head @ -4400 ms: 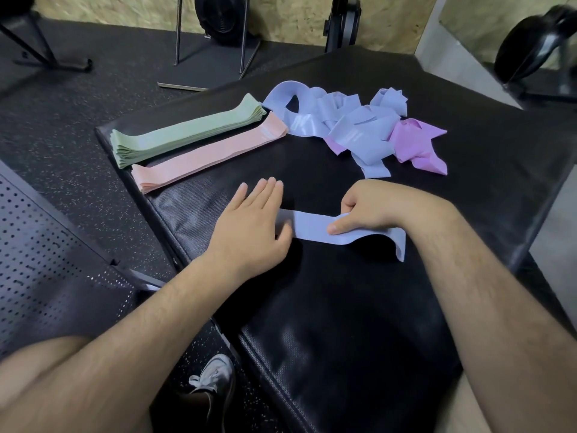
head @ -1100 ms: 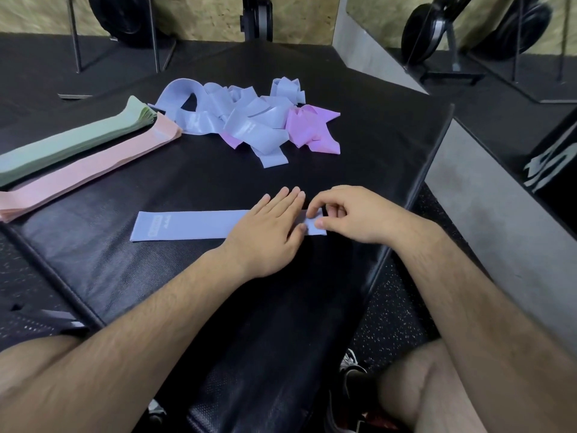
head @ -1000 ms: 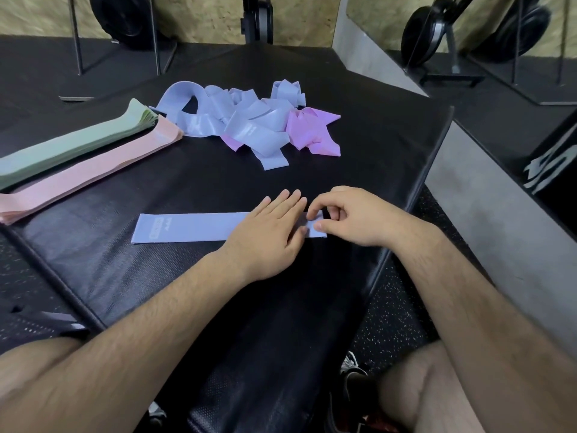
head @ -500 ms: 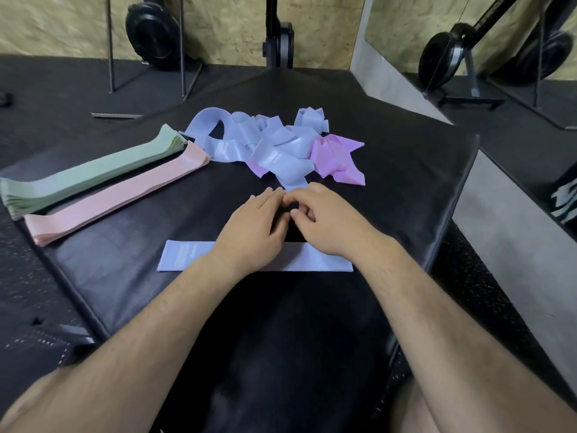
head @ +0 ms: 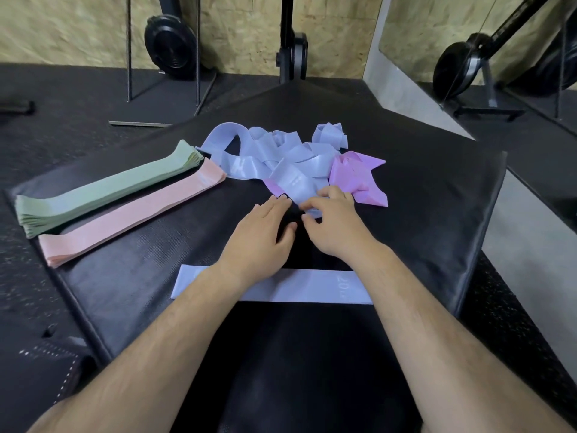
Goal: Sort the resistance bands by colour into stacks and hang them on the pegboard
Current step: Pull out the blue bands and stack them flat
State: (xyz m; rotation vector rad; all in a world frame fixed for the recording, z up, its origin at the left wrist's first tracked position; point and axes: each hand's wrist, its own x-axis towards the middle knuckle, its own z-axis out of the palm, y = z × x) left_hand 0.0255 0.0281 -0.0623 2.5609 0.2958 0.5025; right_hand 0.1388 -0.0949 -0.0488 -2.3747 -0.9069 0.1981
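Resistance bands lie in four groups on the black padded counter point(head: 437, 198): a green stack point(head: 103, 189) and a pink stack point(head: 134, 214) laid side by side at the left of the frame, a tangled blue pile point(head: 249, 151) at upper centre with purple bands point(head: 359, 176) caught against its right side, and one flat blue band point(head: 312, 290) laid straight at lower centre. The right hand point(head: 334, 226) has its fingers curled and appears to pinch the near end of a loose blue band point(head: 293, 185) trailing from the pile. The left hand point(head: 262, 239) is flat with fingers straight, its tips at the pile's near edge; whether they touch the band cannot be told. Judged step: drawing the next blue band out to lay on the flat one; blue and purple are unsorted and nothing is hung. Risks noted: the held band runs under and through other loops, so a straight pull would likely drag neighbours along, purple pieces included, and mix colours or scatter the pile toward the pink stack. Both forearms cross above the flat blue band, so pulling back low could skew it or sweep it off the near edge. No pegboard can be identified with certainty in this view.
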